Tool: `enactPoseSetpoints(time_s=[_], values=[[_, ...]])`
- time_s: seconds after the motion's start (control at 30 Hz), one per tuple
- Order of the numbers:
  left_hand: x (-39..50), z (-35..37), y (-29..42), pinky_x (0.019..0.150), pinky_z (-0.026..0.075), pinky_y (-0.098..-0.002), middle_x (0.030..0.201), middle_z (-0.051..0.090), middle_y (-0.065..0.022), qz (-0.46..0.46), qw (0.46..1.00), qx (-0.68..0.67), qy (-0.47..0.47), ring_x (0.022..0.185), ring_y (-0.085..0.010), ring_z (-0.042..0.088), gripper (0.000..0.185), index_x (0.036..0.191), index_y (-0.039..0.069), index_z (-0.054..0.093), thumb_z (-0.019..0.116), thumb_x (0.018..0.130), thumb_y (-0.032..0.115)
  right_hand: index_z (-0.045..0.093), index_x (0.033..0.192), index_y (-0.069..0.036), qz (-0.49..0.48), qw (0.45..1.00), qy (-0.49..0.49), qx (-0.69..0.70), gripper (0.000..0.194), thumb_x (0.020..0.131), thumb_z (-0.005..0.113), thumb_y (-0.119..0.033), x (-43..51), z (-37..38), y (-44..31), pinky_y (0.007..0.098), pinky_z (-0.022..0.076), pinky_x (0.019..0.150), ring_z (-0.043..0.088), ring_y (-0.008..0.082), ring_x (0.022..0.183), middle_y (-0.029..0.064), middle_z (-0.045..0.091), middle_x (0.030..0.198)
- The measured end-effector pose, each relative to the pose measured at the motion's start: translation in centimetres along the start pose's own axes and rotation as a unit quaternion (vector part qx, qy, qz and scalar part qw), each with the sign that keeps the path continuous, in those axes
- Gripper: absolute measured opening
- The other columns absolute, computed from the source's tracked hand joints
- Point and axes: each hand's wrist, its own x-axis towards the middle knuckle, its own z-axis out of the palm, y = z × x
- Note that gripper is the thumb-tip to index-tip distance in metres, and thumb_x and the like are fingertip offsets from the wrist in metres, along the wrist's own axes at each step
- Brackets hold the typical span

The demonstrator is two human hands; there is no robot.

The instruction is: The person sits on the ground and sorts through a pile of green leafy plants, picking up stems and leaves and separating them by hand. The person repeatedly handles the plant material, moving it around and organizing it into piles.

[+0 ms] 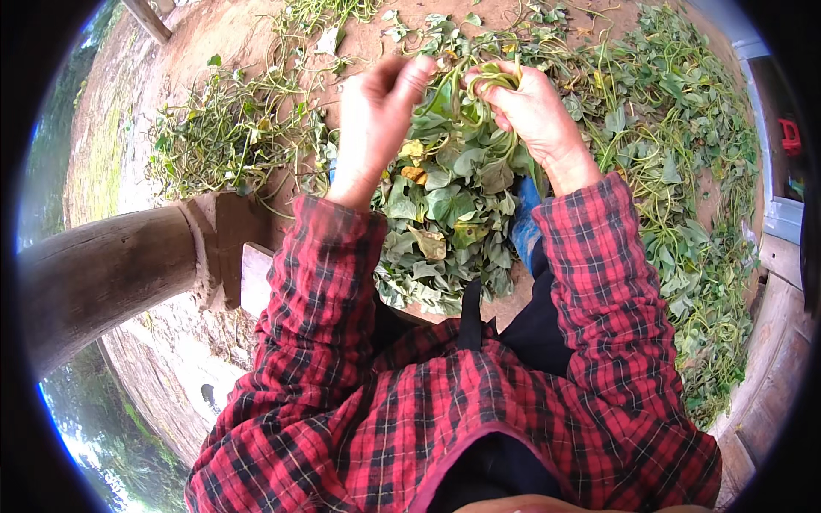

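My right hand [535, 112] is closed around a looped bunch of green vine stems [497, 78]. Wilted, roughly heart-shaped leaves hang below that grip. To its left, my left hand [388, 106] is raised with curled fingers and is blurred by motion; whether anything is pinched in it cannot be made out. Beneath both hands, a heap of leafy vines [449, 205] lies on the ground between my legs, mostly green with a few yellow and brown leaves. Part of a blue shoe or boot [527, 218] shows at the heap's right side.
More cut vines [680, 128] spread over the earthen floor [224, 32] on the right. A tangle of mostly bare stems [231, 131] lies at left. A thick wooden post [115, 263] on a block base stands close to my left arm. Wooden boards [763, 365] line the right edge.
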Motion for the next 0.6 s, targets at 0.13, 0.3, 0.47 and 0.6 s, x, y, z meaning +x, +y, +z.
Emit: enactPoseSetpoints(time_s=[0.13,0.3,0.47,0.6], values=[[-0.4,1.3,-1.0,0.052,0.044,-0.0292,0.057,0.057,-0.0088,0.059,0.988,0.097,-0.106,0.052,-0.0132,0.053,0.035,0.082,0.000,0.063,0.063,0.083,0.035,0.059,0.103,-0.002,-0.039,0.998,-0.008,-0.041,0.018,0.086,0.056,-0.007,0.1,-0.1,0.4,0.0148,0.0334,0.045,0.040,0.0000,0.052,-0.0043,0.058,0.079],[-0.1,0.8,-0.7,0.050,0.040,-0.0245,0.060,0.056,-0.0025,-0.025,0.991,0.011,-0.129,0.052,-0.0084,0.048,0.029,0.082,0.002,0.062,0.056,0.089,0.030,0.059,0.102,-0.002,-0.090,0.924,0.119,-0.351,0.018,0.086,0.050,-0.003,1.0,-0.8,0.7,0.0184,0.0393,0.050,0.048,0.0047,0.058,0.0001,0.061,0.080],[-0.1,-0.5,-0.5,0.058,0.040,-0.0234,0.072,0.055,-0.0005,-0.138,0.917,-0.358,-0.109,0.058,-0.0092,0.047,0.025,0.079,0.005,0.057,0.051,0.092,0.025,0.061,0.091,-0.003,-0.070,0.980,0.100,0.154,0.016,0.088,0.054,-0.018,1.5,-4.4,0.7,0.0220,0.0431,0.050,0.049,0.0077,0.059,0.0010,0.055,0.072],[0.4,-0.7,-1.4,0.066,0.041,-0.0269,0.076,0.052,-0.0004,-0.144,0.824,-0.521,-0.170,0.067,-0.0111,0.048,0.022,0.082,0.005,0.053,0.048,0.093,0.023,0.059,0.102,-0.004,-0.023,0.973,-0.025,0.230,0.024,0.085,0.062,-0.021,0.2,-1.9,0.0,0.0191,0.0397,0.051,0.040,0.0044,0.056,-0.0064,0.045,0.069]])
